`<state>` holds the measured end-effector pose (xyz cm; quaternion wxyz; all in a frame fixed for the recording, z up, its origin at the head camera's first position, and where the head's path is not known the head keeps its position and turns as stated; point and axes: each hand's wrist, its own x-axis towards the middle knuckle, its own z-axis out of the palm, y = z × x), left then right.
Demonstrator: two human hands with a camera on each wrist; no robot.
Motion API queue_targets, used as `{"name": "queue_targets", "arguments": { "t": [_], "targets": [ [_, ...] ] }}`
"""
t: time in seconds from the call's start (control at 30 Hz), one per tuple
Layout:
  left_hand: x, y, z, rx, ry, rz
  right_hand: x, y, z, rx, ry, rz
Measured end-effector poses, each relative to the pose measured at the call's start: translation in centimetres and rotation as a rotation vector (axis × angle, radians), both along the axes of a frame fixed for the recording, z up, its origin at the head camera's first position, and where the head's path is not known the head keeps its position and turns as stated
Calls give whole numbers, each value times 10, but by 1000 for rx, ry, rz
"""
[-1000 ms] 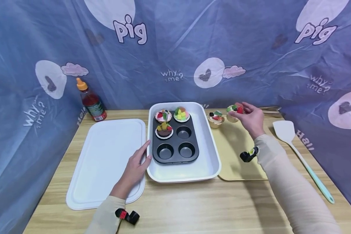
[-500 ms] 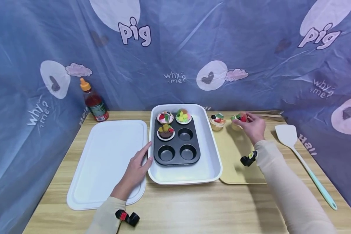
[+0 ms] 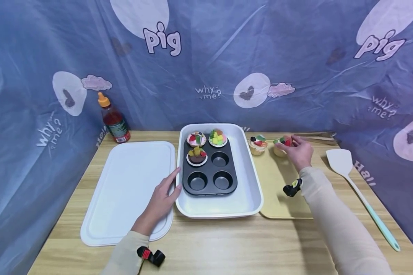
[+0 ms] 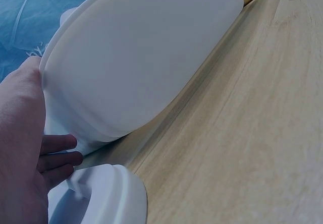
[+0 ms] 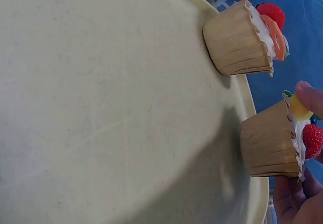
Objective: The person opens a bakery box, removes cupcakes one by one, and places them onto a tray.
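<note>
My right hand (image 3: 300,152) pinches a cupcake (image 5: 270,142) by its top, at the far end of a beige tray (image 3: 278,191). This cupcake has a tan paper cup, white cream and a red raspberry. Beside it, to the left, another cupcake (image 3: 257,146) stands on its own. My left hand (image 3: 160,200) lies against the left wall of a deep white tray (image 3: 249,193), fingers mostly straight at its rim. Inside that tray lies a dark muffin tin (image 3: 208,170); its back two cups and middle left cup carry a pink-topped, a yellow-fruit and a chocolate cake (image 3: 197,158).
A flat white board (image 3: 130,183) lies at left, close by the deep tray, partly under my left forearm. A sauce bottle (image 3: 117,124) stands at the back left. On the right are a white spatula (image 3: 340,162) and metal utensils (image 3: 318,136). A blue cloth backs the table.
My right hand has lowered the cupcake onto the far part of the beige tray, beside the other one. My left hand keeps its place; the head view has shifted slightly.
</note>
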<state>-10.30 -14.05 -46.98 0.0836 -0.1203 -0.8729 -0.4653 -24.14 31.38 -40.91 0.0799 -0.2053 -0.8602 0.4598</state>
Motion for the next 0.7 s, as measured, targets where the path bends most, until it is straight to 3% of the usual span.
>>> {"name": "queue_targets", "arguments": {
  "t": [0.7],
  "targets": [
    [1, 1, 0, 9, 5, 8, -1, 0, -8, 65, 33, 19]
  ]
}}
